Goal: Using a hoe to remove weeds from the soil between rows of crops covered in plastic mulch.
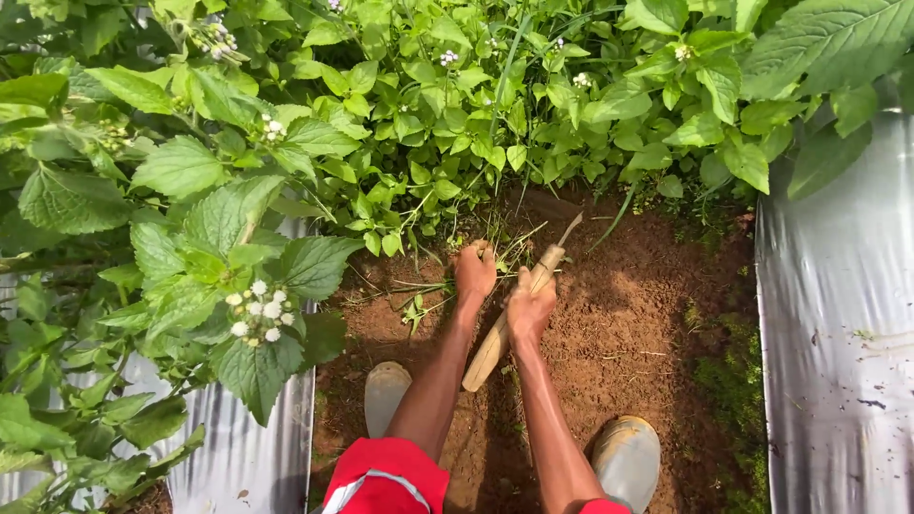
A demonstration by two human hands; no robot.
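Observation:
My right hand (529,305) grips the wooden handle (487,352) of a small hand tool whose thin blade (569,230) points up toward the weeds. My left hand (474,270) is closed around a clump of thin green weed stems (495,249) at soil level, just left of the tool. Both arms reach forward over bare reddish-brown soil (619,324). My two pale rubber boots (385,392) (628,459) stand on the soil, and red shorts (388,476) show at the bottom edge.
Dense leafy weeds with small white flowers (259,312) fill the top and left. Silver plastic mulch sheets (838,324) (238,447) lie along both sides of the soil strip. Moss patches (728,381) grow near the right sheet.

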